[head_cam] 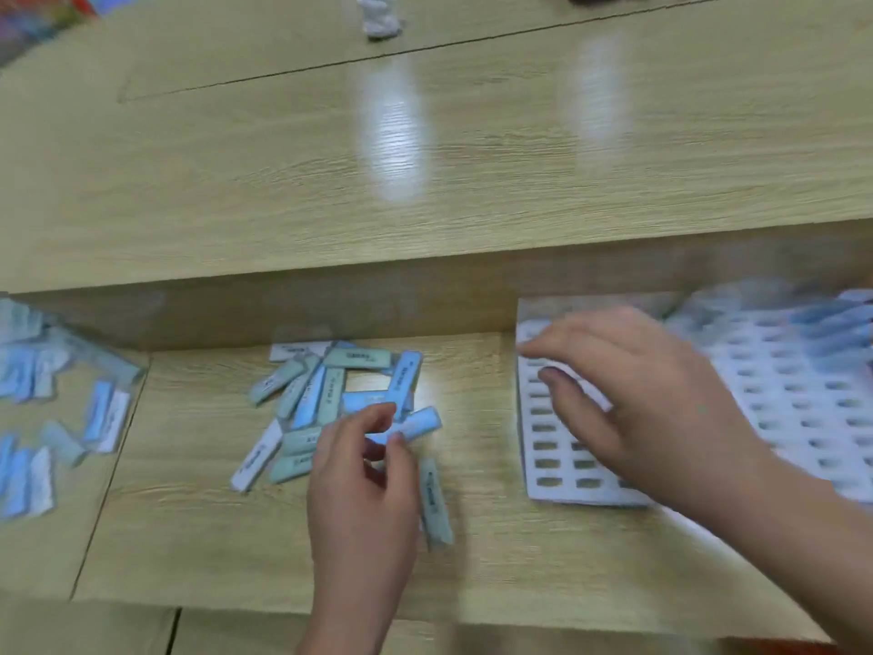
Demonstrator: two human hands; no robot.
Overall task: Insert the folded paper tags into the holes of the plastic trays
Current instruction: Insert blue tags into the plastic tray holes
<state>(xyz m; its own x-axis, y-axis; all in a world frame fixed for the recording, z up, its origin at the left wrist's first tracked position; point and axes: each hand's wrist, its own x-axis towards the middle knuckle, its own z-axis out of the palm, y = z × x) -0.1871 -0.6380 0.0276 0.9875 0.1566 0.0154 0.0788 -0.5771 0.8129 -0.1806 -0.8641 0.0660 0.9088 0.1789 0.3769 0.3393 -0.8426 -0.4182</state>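
L hand: L hand [363, 484] at lower centre of the frame; thumb + forefinger pinch one end of a pale blue folded paper tag [420, 424], other fingers curled under.
Held tag: points up-right from the fingertips, at the lower right edge of the loose heap.
R hand: R hand [637, 399] at centre right, palm down over the tray; fingers stretched out, tips on the tray's upper left corner. Nothing seen in its grasp; motion blur.
Tray: flat white plastic tray with rows of small oval holes [803, 399], right side of the frame, on the lower desk level; most visible holes unfilled.
Filled part: row of blue tags standing in holes [836, 323] at the tray's upper right, very blurred.
Loose heap: jumble of blue and grey-green folded tags [326, 394], centre, lying flat + overlapping, just above the L hand.
Single tag: one grey-green folded tag [435, 503] lies alone just right of the L hand, lengthwise toward the bottom of the frame.
Far-left lot: more blue and white tags [42, 399] spread at the left edge, well apart from the heap.
Surface: light wood-grain desk [330, 182]; a raised step [330, 304] runs across mid-frame behind heap + tray.
Top edge: crumpled white object [380, 16] at top centre; can't tell what it is.
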